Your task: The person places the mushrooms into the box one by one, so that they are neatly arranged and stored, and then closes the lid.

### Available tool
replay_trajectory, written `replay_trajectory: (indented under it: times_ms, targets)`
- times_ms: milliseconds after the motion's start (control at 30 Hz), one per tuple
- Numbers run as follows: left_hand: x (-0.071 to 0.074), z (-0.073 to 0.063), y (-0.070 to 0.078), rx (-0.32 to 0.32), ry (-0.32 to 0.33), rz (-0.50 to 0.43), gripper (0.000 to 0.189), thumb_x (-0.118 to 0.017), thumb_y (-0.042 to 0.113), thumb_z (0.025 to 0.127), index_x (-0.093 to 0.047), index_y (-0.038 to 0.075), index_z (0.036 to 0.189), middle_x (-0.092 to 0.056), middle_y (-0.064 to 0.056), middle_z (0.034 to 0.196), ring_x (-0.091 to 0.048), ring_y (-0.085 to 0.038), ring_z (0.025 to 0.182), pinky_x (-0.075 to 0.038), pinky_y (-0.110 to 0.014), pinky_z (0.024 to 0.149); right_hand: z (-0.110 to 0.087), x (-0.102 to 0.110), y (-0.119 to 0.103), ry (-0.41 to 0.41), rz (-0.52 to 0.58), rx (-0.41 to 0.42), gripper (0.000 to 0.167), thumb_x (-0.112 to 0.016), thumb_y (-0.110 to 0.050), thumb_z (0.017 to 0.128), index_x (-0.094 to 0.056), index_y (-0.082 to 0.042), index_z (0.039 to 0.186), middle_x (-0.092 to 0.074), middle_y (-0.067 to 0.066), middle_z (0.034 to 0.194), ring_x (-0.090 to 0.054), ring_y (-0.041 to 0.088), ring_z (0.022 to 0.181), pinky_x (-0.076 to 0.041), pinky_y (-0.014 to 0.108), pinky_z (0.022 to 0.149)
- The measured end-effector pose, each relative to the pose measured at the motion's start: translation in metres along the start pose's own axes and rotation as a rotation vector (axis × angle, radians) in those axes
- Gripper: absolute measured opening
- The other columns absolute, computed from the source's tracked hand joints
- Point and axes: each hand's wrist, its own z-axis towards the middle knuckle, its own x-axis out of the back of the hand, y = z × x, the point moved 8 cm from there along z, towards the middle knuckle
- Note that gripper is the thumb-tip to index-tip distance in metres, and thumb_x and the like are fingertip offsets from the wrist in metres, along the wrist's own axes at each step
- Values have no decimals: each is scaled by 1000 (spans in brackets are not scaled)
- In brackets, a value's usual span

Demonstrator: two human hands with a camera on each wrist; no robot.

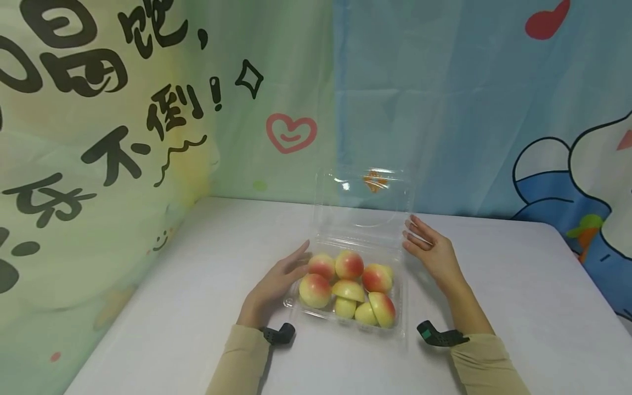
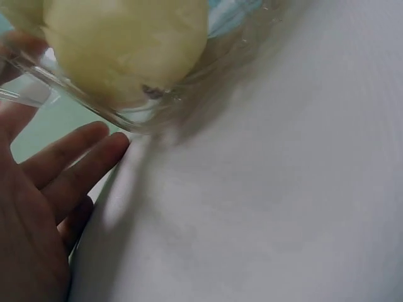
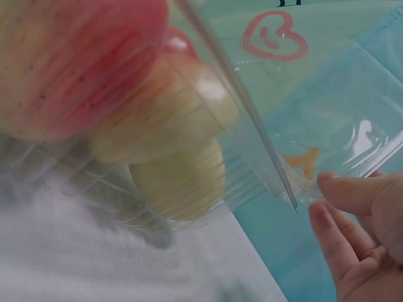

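A clear plastic clamshell box (image 1: 326,315) lies on the table with its transparent lid (image 1: 362,219) raised at the back. Inside are several red-and-yellow mushroom-shaped pieces (image 1: 349,265), some showing a pale stem (image 3: 182,182) under the cap. My left hand (image 1: 276,282) is at the box's left side, thumb and fingers extended; in the left wrist view its fingertips (image 2: 116,148) lie against or just below the box's corner. My right hand (image 1: 434,252) is by the lid's right edge near the hinge, fingers fairly straight; whether it touches the plastic is unclear.
The box stands on a white-covered table (image 1: 494,274). Behind and to the left hangs a printed cloth backdrop (image 1: 276,181) with drawings and writing. A dark wrist device (image 1: 278,333) sits on the left wrist and another (image 1: 439,336) on the right.
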Motion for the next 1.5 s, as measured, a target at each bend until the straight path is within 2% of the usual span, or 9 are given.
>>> replay_trajectory:
  times_ms: [167, 233, 533, 667, 833, 933, 1033, 1300, 1500]
  targets:
    - [1, 1, 4, -34, 19, 45, 62, -53, 36, 96, -24, 31, 151, -39, -6, 151, -39, -25, 138, -16, -51, 118, -1, -1, -3, -8, 52, 26, 68, -65, -11, 89, -31, -8, 149, -38, 19, 148, -56, -7, 114, -49, 11, 86]
    - [0, -2, 13, -35, 15, 61, 62, -51, 33, 98, -23, 25, 152, -37, -9, 151, -36, -26, 139, -16, -50, 118, 0, -1, -5, -14, 72, 44, 66, -64, -9, 89, -33, -7, 148, -39, 18, 147, -56, -8, 113, -49, 12, 86]
    - [0, 4, 5, -64, 80, 86, 60, -52, 41, 96, -26, 35, 149, -39, -1, 151, -35, -21, 140, -18, -48, 118, -1, 1, -12, -43, 108, 126, 60, -62, -4, 90, -37, 1, 144, -50, 4, 143, -55, -7, 115, -47, 11, 89]
    - [-1, 6, 5, -76, 96, 95, 58, -52, 39, 97, -26, 37, 149, -39, -1, 151, -34, -22, 141, -19, -47, 118, -2, 2, -12, -72, 157, 165, 59, -61, 1, 89, -37, 3, 143, -50, 8, 143, -55, -5, 117, -48, 13, 90]
    - [-2, 7, 8, -95, 94, 133, 58, -48, 39, 98, -24, 31, 150, -39, -3, 150, -30, -23, 143, -18, -48, 118, -6, 0, -17, -169, 260, 255, 49, -48, 7, 95, -35, 8, 142, -50, 0, 143, -51, 1, 124, -46, 17, 96]
    - [-4, 7, 8, -87, 80, 142, 59, -44, 43, 99, -22, 29, 151, -38, -1, 151, -27, -21, 144, -17, -47, 119, -9, -1, -21, -225, 344, 284, 41, -39, 3, 99, -35, 10, 140, -49, -2, 144, -47, 5, 129, -47, 22, 98]
    - [-5, 6, 9, -80, 67, 130, 57, -40, 44, 100, -21, 28, 152, -36, 0, 152, -26, -21, 144, -16, -46, 119, -10, -1, -21, -239, 421, 271, 37, -37, -5, 102, -39, 10, 136, -48, 0, 144, -45, 9, 133, -49, 27, 98]
    - [-7, 4, 8, -21, 56, 120, 57, -23, 52, 101, -17, 28, 153, -28, 7, 155, -19, -15, 146, -12, -43, 120, -7, 2, -9, -104, 425, 153, 25, -46, -11, 99, -55, -2, 121, -58, -3, 128, -55, 8, 121, -53, 29, 90]
    - [-6, 7, 6, 54, 74, 92, 67, -15, 63, 97, -26, 25, 151, -31, 11, 153, -17, -11, 146, -10, -40, 121, -8, 2, -7, -101, 497, 102, 20, -48, -7, 98, -59, -8, 115, -58, -4, 120, -57, 6, 113, -53, 28, 90]
